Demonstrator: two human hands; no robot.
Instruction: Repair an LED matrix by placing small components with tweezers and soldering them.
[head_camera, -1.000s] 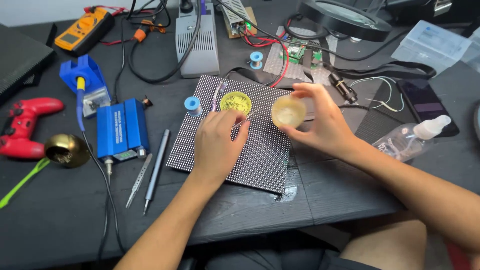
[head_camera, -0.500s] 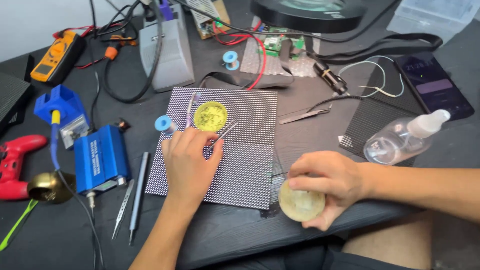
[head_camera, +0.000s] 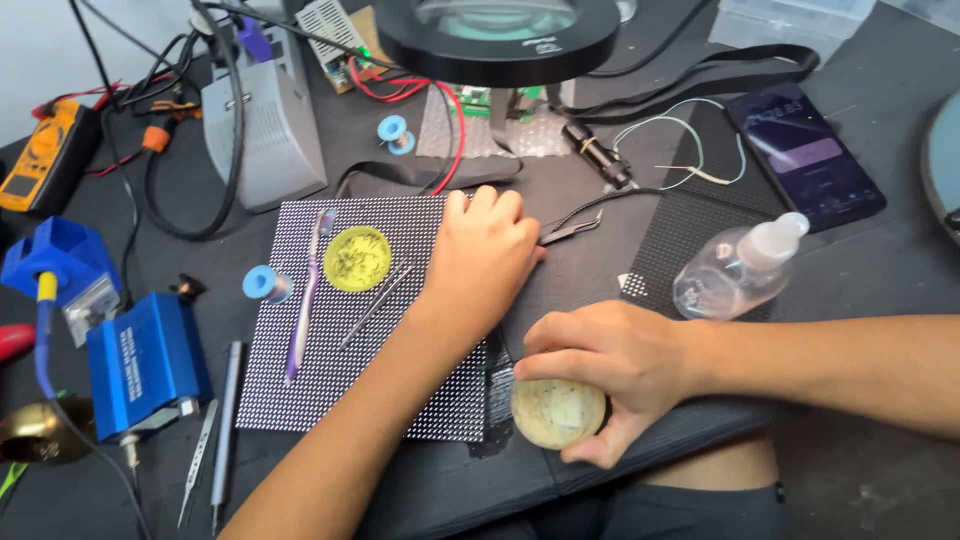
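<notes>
Right hand (head_camera: 610, 365): grip pinching round lid (head_camera: 558, 412) at counter (head_camera: 880, 300) edge; could slip off. Left hand (head_camera: 485, 255): spread flat on dotted panel (head_camera: 375, 350); may nudge tweezers (head_camera: 572, 230).

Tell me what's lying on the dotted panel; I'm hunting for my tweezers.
On the dotted panel: a round yellow tin, a purple toothbrush, a thin metal tool. The left hand covers its right edge; anything beneath is hidden.
</notes>
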